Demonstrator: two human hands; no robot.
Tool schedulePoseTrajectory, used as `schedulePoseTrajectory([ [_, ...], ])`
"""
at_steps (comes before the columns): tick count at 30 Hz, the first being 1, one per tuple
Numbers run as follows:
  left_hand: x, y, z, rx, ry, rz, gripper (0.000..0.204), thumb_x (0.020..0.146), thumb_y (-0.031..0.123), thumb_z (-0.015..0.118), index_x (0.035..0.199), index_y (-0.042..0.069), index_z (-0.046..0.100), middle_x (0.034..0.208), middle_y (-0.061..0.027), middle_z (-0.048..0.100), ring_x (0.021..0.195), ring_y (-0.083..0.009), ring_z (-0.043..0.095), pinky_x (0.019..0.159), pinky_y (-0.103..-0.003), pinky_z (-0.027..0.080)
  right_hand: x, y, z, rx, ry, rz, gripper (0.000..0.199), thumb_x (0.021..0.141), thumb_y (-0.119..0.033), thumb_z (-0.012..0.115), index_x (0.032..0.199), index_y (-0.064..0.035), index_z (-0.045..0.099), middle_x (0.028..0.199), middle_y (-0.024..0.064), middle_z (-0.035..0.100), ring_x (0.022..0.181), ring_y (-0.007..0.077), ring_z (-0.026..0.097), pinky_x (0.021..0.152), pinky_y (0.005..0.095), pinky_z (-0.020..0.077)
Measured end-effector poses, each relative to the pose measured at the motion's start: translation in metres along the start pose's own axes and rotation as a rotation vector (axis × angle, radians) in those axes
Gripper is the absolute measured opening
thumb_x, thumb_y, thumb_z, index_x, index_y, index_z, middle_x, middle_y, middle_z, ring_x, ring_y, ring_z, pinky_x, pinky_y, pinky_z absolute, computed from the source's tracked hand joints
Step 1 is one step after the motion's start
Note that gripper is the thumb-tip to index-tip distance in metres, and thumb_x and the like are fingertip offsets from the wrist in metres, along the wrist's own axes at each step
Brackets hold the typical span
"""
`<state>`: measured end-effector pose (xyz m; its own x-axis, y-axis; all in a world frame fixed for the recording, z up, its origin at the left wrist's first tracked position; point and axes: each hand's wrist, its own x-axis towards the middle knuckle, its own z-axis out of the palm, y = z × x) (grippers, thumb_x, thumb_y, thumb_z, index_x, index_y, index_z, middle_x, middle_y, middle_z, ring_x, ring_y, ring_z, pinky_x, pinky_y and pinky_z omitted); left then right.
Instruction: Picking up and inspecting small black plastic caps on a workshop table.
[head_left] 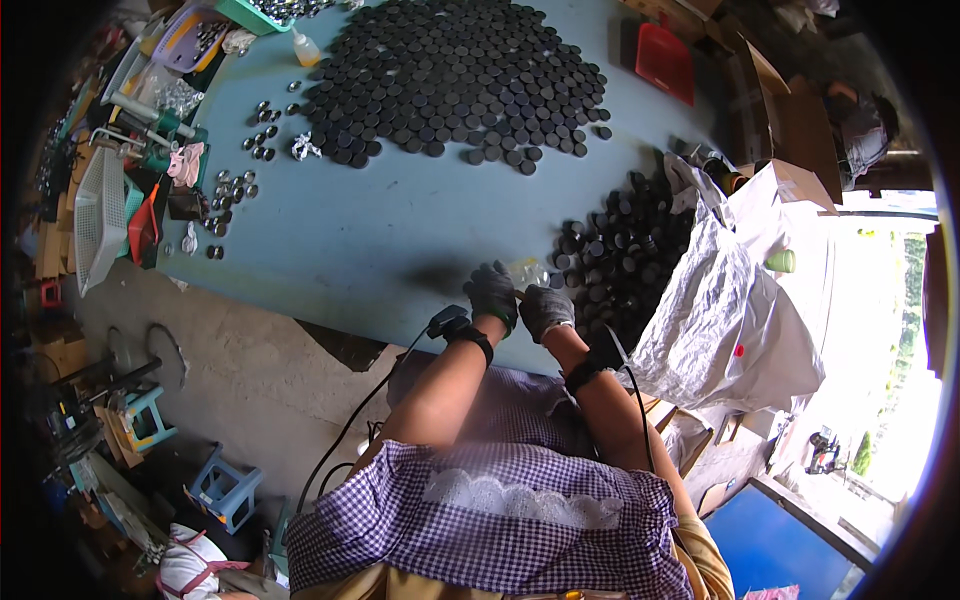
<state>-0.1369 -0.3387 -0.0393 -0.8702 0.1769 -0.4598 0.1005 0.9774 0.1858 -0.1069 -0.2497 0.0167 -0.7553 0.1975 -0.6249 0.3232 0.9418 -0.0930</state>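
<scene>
My left hand, in a dark work glove, is over the near edge of the blue table. Close beside it is my right hand, gloved in grey and black. Both sets of fingers are bent and meet at the fingertips; whatever is between them is too small to make out. Just beyond the right fingers are some small clear shiny pieces. A heap of black round caps lies to the right of my hands. Farther back, a broad layer of flat black discs covers the table.
A white sack slumps over the right side, by cardboard boxes. At the far right is a red dustpan. Small shiny metal parts, a squeeze bottle and plastic baskets line the left. Blue stools stand below.
</scene>
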Motion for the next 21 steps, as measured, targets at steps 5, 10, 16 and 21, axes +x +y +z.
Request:
schedulePoseTrajectory([
  [5, -0.002, -0.001, -0.006, -0.046, 0.032, 0.021, 0.044, 0.073, 0.018, 0.062, 0.112, 0.007, 0.044, 0.101, -0.0104, 0.050, 0.095, -0.0275, 0.050, 0.074, -0.043, 0.042, 0.006, 0.008, 0.005, -0.007, 0.008, -0.047, 0.023, 0.079, -0.025, 0.047, 0.087, -0.0089, 0.062, 0.081, 0.0160, 0.062, 0.079, 0.0322, 0.061, 0.067, 0.0420, 0.0478],
  [10, 0.002, -0.001, -0.009, -0.047, -0.044, -0.011, 0.046, 0.071, 0.021, 0.065, 0.112, 0.009, 0.046, 0.104, -0.0085, 0.050, 0.099, -0.0275, 0.049, 0.078, -0.044, 0.041, 0.005, 0.008, 0.010, -0.050, 0.074, -0.099, 0.023, 0.079, -0.025, 0.048, 0.082, -0.0075, 0.063, 0.076, 0.0162, 0.062, 0.071, 0.0318, 0.061, 0.061, 0.0424, 0.0479],
  [16, 0.002, -0.001, -0.005, -0.033, -0.019, -0.025, 0.039, 0.073, 0.021, 0.062, 0.109, 0.012, 0.048, 0.104, -0.0078, 0.050, 0.097, -0.0267, 0.050, 0.076, -0.044, 0.042, -0.002, 0.006, 0.009, -0.026, 0.040, -0.065, 0.021, 0.078, -0.022, 0.048, 0.081, -0.0075, 0.062, 0.073, 0.0159, 0.062, 0.070, 0.0321, 0.061, 0.061, 0.0423, 0.0476],
  [21, 0.002, 0.000, -0.004, 0.008, -0.013, -0.027, 0.031, 0.078, 0.016, 0.056, 0.107, 0.012, 0.049, 0.103, -0.0076, 0.050, 0.096, -0.0263, 0.051, 0.075, -0.045, 0.042, -0.016, 0.004, 0.002, -0.018, 0.067, -0.090, 0.021, 0.078, -0.022, 0.048, 0.082, -0.0075, 0.062, 0.074, 0.0163, 0.062, 0.071, 0.0327, 0.061, 0.062, 0.0424, 0.0472],
])
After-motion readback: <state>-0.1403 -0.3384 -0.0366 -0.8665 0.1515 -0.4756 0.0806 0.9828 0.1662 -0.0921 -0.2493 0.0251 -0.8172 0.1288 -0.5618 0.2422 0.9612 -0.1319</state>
